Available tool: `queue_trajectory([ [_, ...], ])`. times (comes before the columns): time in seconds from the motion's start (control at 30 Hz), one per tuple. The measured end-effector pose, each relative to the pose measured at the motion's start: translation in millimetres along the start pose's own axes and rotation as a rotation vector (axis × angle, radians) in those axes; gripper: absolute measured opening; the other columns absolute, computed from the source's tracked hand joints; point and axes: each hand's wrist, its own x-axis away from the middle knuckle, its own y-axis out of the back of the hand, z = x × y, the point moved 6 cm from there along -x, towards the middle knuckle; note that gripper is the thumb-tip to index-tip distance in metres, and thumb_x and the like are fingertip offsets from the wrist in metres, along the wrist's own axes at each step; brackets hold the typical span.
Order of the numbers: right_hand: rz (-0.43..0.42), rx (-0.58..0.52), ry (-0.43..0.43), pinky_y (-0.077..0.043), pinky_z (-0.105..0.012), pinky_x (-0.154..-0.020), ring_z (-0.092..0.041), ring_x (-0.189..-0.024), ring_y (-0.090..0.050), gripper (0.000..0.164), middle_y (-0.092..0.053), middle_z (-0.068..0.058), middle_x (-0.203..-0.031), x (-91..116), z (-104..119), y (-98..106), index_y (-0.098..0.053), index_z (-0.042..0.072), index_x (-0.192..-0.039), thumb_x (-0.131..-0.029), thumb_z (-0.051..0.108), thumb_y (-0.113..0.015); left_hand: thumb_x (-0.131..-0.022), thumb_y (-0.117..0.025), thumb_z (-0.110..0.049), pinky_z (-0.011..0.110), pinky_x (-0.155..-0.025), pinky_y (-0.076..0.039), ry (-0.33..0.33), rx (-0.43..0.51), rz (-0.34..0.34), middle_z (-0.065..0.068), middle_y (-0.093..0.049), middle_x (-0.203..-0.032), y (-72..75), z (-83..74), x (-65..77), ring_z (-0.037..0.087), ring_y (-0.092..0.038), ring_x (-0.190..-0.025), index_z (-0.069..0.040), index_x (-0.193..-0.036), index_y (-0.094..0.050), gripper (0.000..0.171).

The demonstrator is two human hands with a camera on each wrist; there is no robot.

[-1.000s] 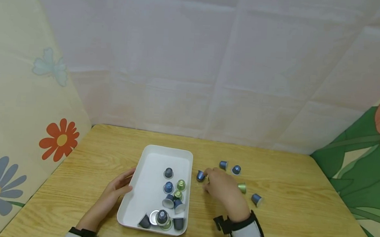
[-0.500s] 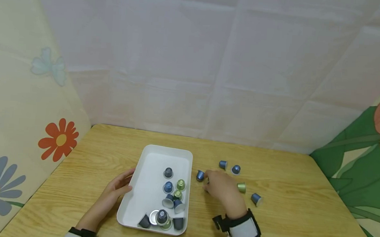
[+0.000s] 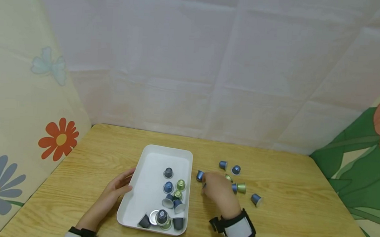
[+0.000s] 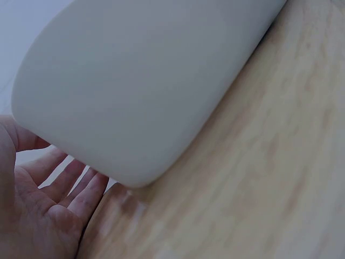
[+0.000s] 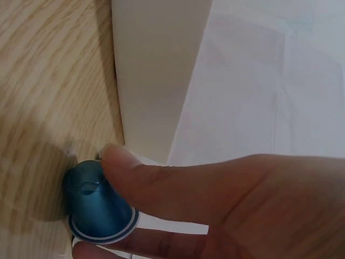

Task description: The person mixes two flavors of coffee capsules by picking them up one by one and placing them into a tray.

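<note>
My right hand is low over the table, right of the white tray. Between its thumb and fingers it pinches a teal-blue coffee capsule, whose foil rim faces the fingers in the right wrist view. Just beyond those fingertips lies a darker blue capsule. My left hand rests against the tray's left side, thumb and fingers extended and touching its edge. In the left wrist view those fingers reach behind the tray's edge. Several blue, green and dark capsules fill the tray's right and near parts.
Right of the right hand lie a green capsule and a blue capsule. Farther back are two more blue capsules, one on its side and one upright. A pale cloth hangs behind the wooden table.
My right hand has shifted slightly left and toward me, uncovering parts of a blue and a green capsule behind it. The left hand and tray have stayed put.
</note>
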Motion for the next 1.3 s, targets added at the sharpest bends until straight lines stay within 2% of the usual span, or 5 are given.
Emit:
queue_trajectory([
  [0.2, -0.008, 0.031, 0.004, -0.052, -0.043, -0.064, -0.025, -0.078, -0.065, 0.024, -0.070, -0.008, -0.086, -3, -2, -4, -0.070, 0.008, -0.088, -0.072, 0.014, -0.087, -0.096, -0.057, -0.005, 0.021, -0.093, -0.044, 0.001, 0.007, -0.008, 0.024, -0.036, -0.153, -0.3, -0.2, 0.0, 0.010, -0.046, -0.125, 0.005, -0.150, -0.034, 0.060],
  [0.43, -0.012, 0.042, -0.001, -0.051, -0.041, -0.062, -0.023, -0.073, -0.063, 0.020, -0.068, -0.008, -0.081, -4, -1, -7, -0.070, 0.007, -0.084, -0.074, 0.013, -0.086, -0.096, -0.055, -0.004, 0.021, -0.093, -0.044, 0.008, 0.011, -0.006, 0.025, -0.035, -0.153, 0.1, -0.5, 0.4, 0.037, -0.034, -0.137, 0.005, -0.151, -0.032, 0.060],
  [0.8, -0.006, 0.028, 0.006, -0.047, -0.037, -0.057, -0.020, -0.065, -0.055, 0.011, -0.063, -0.006, -0.075, -4, -1, -7, -0.066, 0.006, -0.080, -0.077, 0.003, -0.077, -0.097, -0.055, -0.005, 0.022, -0.092, -0.044, 0.023, 0.018, -0.006, 0.025, -0.034, -0.154, 0.1, -1.7, 0.3, 0.039, -0.031, -0.139, 0.004, -0.151, -0.031, 0.060],
  [1.07, 0.035, -0.037, 0.006, -0.048, -0.037, -0.060, -0.021, -0.071, -0.055, 0.013, -0.066, -0.009, -0.086, 1, 1, -2, -0.070, 0.004, -0.092, -0.081, -0.003, -0.070, -0.097, -0.057, -0.008, 0.022, -0.093, -0.044, 0.056, 0.004, -0.016, 0.021, -0.035, -0.154, 0.3, 1.5, -0.5, 0.033, -0.034, -0.138, 0.001, -0.152, -0.033, 0.061],
  [1.3, 0.037, -0.033, 0.036, -0.053, -0.045, -0.076, -0.029, -0.093, -0.065, 0.025, -0.069, -0.013, -0.105, 7, 5, 6, -0.071, 0.004, -0.109, -0.084, -0.001, -0.069, -0.096, -0.057, -0.006, 0.022, -0.092, -0.044, 0.030, 0.002, -0.012, 0.025, -0.035, -0.153, -0.7, 0.1, -0.4, 0.036, -0.034, -0.137, 0.004, -0.151, -0.033, 0.061],
])
